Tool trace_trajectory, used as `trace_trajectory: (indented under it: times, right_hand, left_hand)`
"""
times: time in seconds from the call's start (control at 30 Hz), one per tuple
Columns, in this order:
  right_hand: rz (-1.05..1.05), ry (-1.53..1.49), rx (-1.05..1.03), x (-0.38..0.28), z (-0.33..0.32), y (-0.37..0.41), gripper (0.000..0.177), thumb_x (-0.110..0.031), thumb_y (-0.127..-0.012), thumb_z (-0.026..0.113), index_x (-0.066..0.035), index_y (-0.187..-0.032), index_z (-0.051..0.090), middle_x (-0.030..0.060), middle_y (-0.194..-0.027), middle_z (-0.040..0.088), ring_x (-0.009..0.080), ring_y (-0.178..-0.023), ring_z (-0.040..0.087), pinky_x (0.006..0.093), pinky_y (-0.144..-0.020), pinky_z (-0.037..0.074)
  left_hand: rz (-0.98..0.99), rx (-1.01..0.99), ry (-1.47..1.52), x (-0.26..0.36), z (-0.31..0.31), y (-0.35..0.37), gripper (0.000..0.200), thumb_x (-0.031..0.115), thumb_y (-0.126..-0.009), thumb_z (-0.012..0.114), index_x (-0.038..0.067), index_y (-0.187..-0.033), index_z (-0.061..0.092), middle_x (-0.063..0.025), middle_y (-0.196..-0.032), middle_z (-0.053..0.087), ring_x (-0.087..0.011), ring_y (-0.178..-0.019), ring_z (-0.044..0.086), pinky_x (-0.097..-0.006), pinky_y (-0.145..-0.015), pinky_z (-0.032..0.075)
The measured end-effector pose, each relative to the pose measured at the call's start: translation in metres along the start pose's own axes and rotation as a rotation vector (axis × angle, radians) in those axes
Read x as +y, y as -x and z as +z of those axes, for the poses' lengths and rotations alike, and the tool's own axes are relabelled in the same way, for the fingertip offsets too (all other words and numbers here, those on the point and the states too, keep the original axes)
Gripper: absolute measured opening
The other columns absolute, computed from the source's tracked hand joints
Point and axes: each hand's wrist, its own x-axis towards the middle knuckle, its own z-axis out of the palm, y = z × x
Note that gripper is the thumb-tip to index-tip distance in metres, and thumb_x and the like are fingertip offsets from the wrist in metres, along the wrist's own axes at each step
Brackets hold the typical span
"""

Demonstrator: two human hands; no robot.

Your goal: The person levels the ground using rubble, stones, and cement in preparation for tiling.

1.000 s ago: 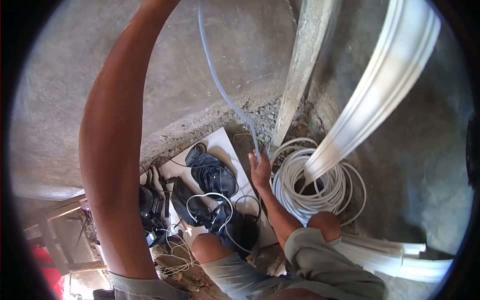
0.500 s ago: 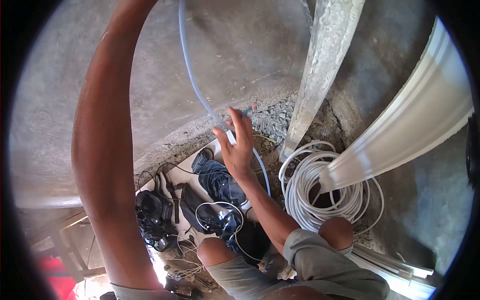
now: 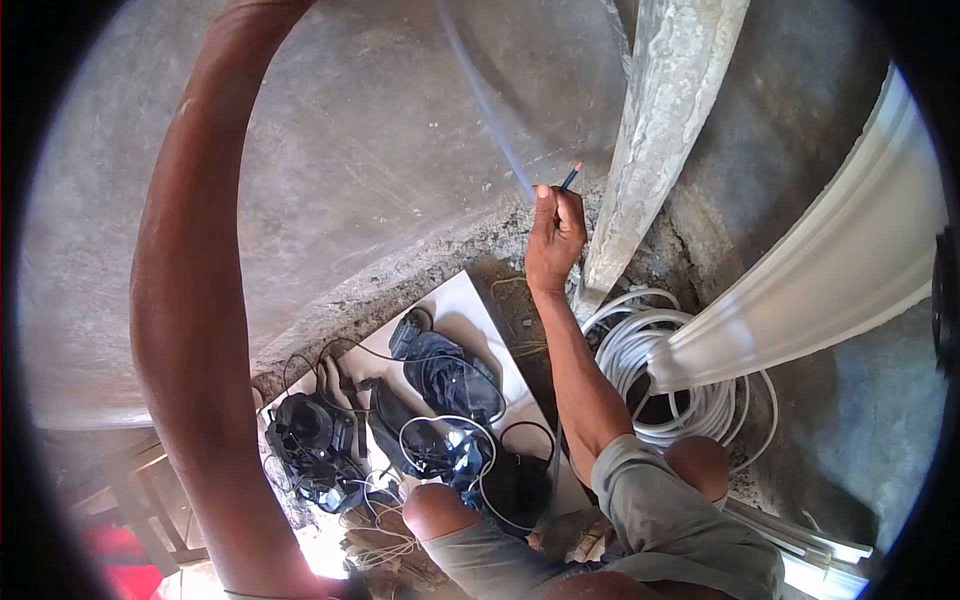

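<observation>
A clear flexible hose (image 3: 485, 105) runs down the grey wall into my right hand (image 3: 556, 235). That hand is closed, thumb up, around the hose near the foot of the wall. From the same grip sticks out a dark thin pencil (image 3: 571, 177) with a pinkish tip. Below the hand, part of the hose seems to hang beside my forearm. My left forearm reaches up along the left side, and the left hand lies beyond the top edge, so what it holds is hidden.
A concrete post (image 3: 660, 130) leans right of my hand. Beside it lie a coil of white hose (image 3: 640, 400) and a long white moulded strip (image 3: 800, 270). Dark bags (image 3: 450, 375) and black gear (image 3: 310, 430) with cables rest on a white board (image 3: 470, 300).
My right hand has moved right and up. Its fingers, spread before, are now closed on the hose, which has shifted right with it. The left forearm has barely moved.
</observation>
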Motion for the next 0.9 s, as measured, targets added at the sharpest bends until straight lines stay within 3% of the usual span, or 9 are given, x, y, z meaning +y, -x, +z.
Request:
trace_trajectory:
  times: [0.13,0.27,0.33,0.37,0.47,0.57,0.63,0.77,0.9]
  right_hand:
    - [-0.299,0.188,-0.054,0.006,0.006,-0.001,0.021,-0.021,-0.092,0.061,-0.001,-0.095,0.064,0.0099,-0.09,0.057,0.0214,-0.083,0.058,0.032,-0.072,0.044]
    - [-0.034,0.137,0.058,0.018,0.006,0.003,0.022,-0.022,-0.093,0.059,-0.001,-0.098,0.065,0.0104,-0.092,0.058,0.0209,-0.083,0.057,0.0329,-0.073,0.045]
    - [0.116,0.087,0.163,0.016,0.01,-0.008,0.026,-0.024,-0.094,0.059,0.0,-0.099,0.066,0.0103,-0.092,0.059,0.0204,-0.082,0.056,0.0329,-0.074,0.045]
    - [0.098,0.087,0.186,0.021,0.012,-0.016,0.027,-0.025,-0.094,0.059,0.0,-0.099,0.066,0.0095,-0.091,0.06,0.0195,-0.082,0.056,0.0325,-0.074,0.045]
    - [0.138,0.017,0.204,0.03,0.014,-0.023,0.029,-0.027,-0.094,0.06,0.001,-0.1,0.066,0.0081,-0.091,0.06,0.0174,-0.084,0.056,0.0323,-0.075,0.045]
    - [0.186,-0.041,0.198,0.043,0.011,-0.022,0.032,-0.029,-0.091,0.063,0.002,-0.101,0.067,0.0084,-0.093,0.061,0.0161,-0.086,0.057,0.0322,-0.076,0.045]
    - [0.246,-0.048,0.224,0.041,0.008,-0.017,0.033,-0.029,-0.09,0.064,0.002,-0.101,0.067,0.0087,-0.093,0.062,0.017,-0.087,0.058,0.0323,-0.077,0.046]
    - [0.124,0.128,0.185,0.036,0.003,-0.016,0.031,-0.027,-0.089,0.065,0.002,-0.1,0.067,0.0096,-0.095,0.062,0.019,-0.088,0.059,0.0327,-0.077,0.047]
    - [-0.021,0.13,0.139,0.042,0.002,-0.019,0.026,-0.015,-0.09,0.063,-0.001,-0.112,0.062,0.0104,-0.104,0.057,0.0197,-0.089,0.058,0.0307,-0.074,0.049]
  left_hand:
    - [0.091,-0.008,-0.103,-0.003,0.004,0.0,0.043,0.041,-0.096,0.042,0.007,-0.072,0.053,-0.0095,-0.067,0.051,-0.0295,-0.072,0.048,-0.0398,-0.077,0.035]
    - [0.119,-0.031,-0.167,-0.004,0.007,-0.001,0.041,0.041,-0.095,0.045,0.008,-0.071,0.054,-0.0088,-0.067,0.051,-0.0279,-0.071,0.048,-0.0394,-0.076,0.035]
    - [0.16,-0.155,-0.119,0.003,0.0,-0.001,0.039,0.041,-0.094,0.048,0.008,-0.072,0.055,-0.0083,-0.066,0.05,-0.027,-0.07,0.047,-0.0387,-0.076,0.035]
    - [0.177,-0.213,-0.093,0.006,-0.002,-0.002,0.039,0.041,-0.093,0.05,0.009,-0.072,0.056,-0.0081,-0.066,0.05,-0.0265,-0.07,0.047,-0.0384,-0.075,0.035]
    - [0.259,-0.109,-0.134,0.007,0.002,-0.001,0.036,0.043,-0.089,0.056,0.011,-0.072,0.056,-0.0053,-0.067,0.047,-0.024,-0.069,0.045,-0.037,-0.075,0.035]
    - [0.492,0.034,-0.16,0.003,0.012,0.0,0.034,0.046,-0.084,0.06,0.015,-0.072,0.056,-0.0016,-0.068,0.043,-0.0215,-0.071,0.044,-0.0362,-0.074,0.035]
    - [0.506,-0.068,-0.17,0.006,0.008,0.001,0.033,0.048,-0.082,0.061,0.017,-0.074,0.057,-0.0002,-0.072,0.043,-0.0203,-0.075,0.043,-0.0361,-0.075,0.035]
    - [0.511,-0.089,-0.184,0.006,0.009,0.003,0.031,0.05,-0.08,0.061,0.019,-0.079,0.059,0.0004,-0.081,0.045,-0.02,-0.082,0.043,-0.0361,-0.079,0.035]
    - [0.507,-0.126,-0.183,0.005,0.01,0.005,0.032,0.052,-0.08,0.059,0.02,-0.081,0.059,-0.0006,-0.094,0.048,-0.0207,-0.092,0.043,-0.0365,-0.085,0.035]
